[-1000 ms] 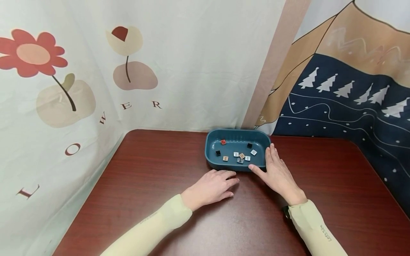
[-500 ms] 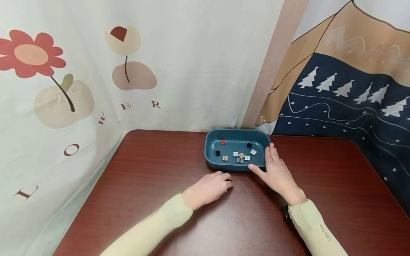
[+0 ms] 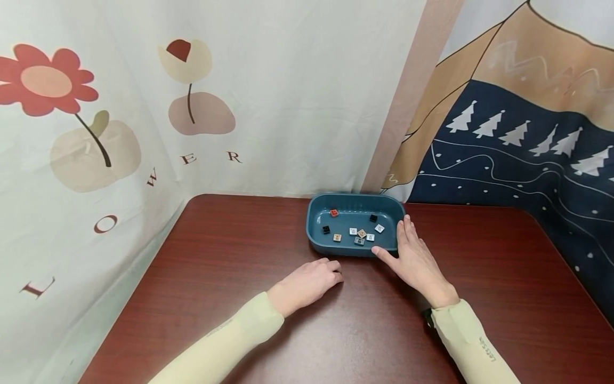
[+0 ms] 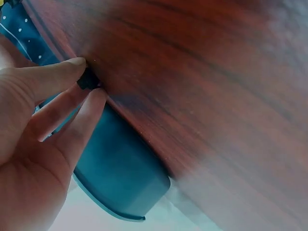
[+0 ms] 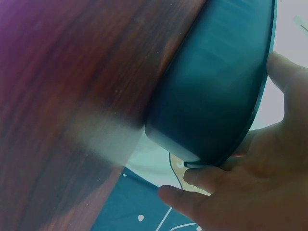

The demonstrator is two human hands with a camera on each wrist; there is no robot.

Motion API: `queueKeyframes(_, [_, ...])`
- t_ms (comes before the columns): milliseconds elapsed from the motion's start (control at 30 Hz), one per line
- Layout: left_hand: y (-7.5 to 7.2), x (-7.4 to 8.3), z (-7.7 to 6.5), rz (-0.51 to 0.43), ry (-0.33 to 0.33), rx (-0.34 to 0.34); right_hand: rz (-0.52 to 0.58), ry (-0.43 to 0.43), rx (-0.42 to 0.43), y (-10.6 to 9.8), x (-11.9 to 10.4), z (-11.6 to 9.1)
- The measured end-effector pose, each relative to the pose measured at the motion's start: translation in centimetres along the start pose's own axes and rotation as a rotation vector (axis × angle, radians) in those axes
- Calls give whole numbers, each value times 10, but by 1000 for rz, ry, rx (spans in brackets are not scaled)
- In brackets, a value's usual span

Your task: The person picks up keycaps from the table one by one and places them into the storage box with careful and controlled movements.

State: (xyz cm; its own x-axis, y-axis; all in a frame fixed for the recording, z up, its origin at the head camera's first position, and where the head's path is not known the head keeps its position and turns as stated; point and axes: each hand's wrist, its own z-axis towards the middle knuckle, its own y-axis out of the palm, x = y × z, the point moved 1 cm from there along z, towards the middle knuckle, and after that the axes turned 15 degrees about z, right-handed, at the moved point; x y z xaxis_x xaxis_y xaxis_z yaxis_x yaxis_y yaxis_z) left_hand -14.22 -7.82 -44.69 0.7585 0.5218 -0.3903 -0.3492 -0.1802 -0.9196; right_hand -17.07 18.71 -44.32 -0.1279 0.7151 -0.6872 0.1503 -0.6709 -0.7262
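Observation:
In front of the blue tray, low over the table, my left hand has its fingers bent. The left wrist view shows its thumb and a fingertip pinching a small black piece; its exact kind cannot be made out. My right hand rests at the tray's near right corner, thumb on the front rim and fairly straight fingers along the right end. Several small square pieces lie inside: a red one, black ones, white ones and tan ones, some with printed marks.
The tray stands near the back edge of a reddish-brown wooden table. Behind it hangs a pale curtain with flower prints. A dark blue cloth with white trees hangs at the right.
My left hand has drawn slightly back and left from the tray, its spread fingers closing together. My right hand and the tray stay where they were.

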Motion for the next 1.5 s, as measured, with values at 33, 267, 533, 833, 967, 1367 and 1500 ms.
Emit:
queueKeyframes(33, [0,0,0,-1,-3,1,0,1,-1,0,0,0])
queueKeyframes(267, [0,-1,-1,54,-9,3,0,2,-4,0,0,1])
queueKeyframes(533, [-4,2,-3,125,3,43,-1,4,-2,0,0,1])
queueKeyframes(833, [-21,1,-4,139,-8,167,-5,3,1,0,1,1])
queueKeyframes(967, [-27,-3,-2,97,-39,243,-7,-7,9,0,1,2])
queueKeyframes(1367, [-37,-14,4,7,-113,413,-6,-9,11,1,2,2])
queueKeyframes(1500, [-37,-18,5,-23,-132,436,-1,-4,9,0,1,1])
